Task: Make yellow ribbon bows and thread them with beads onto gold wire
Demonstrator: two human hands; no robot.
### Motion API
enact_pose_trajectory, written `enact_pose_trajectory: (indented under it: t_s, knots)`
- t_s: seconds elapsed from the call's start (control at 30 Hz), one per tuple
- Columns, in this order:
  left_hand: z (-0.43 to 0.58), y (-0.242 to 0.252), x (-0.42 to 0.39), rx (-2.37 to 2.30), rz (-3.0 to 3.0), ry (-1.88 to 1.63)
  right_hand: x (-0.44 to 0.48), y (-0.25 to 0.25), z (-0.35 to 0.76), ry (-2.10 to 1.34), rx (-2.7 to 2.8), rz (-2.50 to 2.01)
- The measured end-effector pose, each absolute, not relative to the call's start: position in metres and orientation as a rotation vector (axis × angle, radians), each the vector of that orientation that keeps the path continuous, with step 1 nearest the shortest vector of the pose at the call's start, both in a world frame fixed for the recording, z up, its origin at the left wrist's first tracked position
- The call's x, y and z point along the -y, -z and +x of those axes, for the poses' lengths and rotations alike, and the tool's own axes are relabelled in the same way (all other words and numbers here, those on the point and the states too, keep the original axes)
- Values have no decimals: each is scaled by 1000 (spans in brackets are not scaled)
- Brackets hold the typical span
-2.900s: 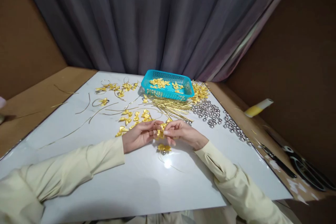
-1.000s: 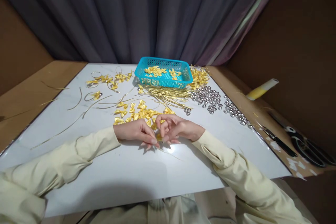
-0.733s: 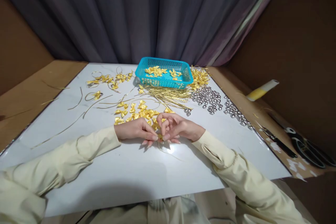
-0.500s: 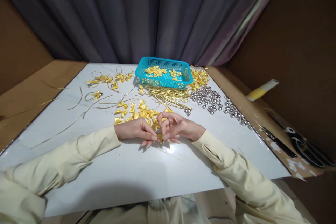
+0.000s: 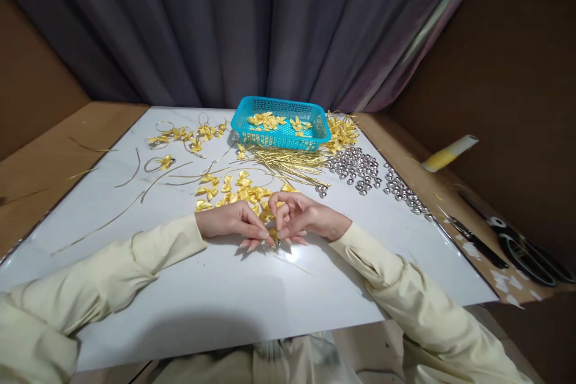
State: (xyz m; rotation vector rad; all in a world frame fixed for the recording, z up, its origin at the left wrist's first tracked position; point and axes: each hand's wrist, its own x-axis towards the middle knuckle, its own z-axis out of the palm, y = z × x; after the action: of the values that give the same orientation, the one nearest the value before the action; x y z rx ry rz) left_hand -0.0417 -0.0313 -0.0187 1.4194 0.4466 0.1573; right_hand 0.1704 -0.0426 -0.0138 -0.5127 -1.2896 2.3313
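Note:
Close together at the middle of the table, my left hand (image 5: 233, 220) and my right hand (image 5: 308, 218) both pinch a small yellow ribbon bow (image 5: 272, 234). A shiny silver piece shows at its lower edge, and a thin gold cord (image 5: 294, 265) trails from it to the right. My fingertips hide most of the bow. Just beyond my hands lies a loose group of yellow bows (image 5: 243, 192). Behind them is a bundle of gold cords (image 5: 292, 162).
A blue basket (image 5: 281, 143) holding yellow bows stands at the back. Silver bell-like pieces (image 5: 360, 171) lie to the right. Bows with cord loops (image 5: 180, 134) are at the back left. Along the right edge are a dark-handled cutter (image 5: 481, 246), scissors (image 5: 524, 258) and a yellow-white tube (image 5: 450, 154).
Both hands keep their pinch in nearly the same place. The bow between the fingertips has shifted very slightly.

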Motion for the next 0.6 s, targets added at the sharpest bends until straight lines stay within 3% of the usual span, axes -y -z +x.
enact_pose_trajectory:
  t_s: [0.4, 0.6]
  knots:
    - [-44, 22, 30, -441, 1393, -139, 41, 12, 172, -2290, 1369, -560]
    - [-43, 22, 30, -462, 1384, -174, 41, -1, 175, -2256, 1595, -793]
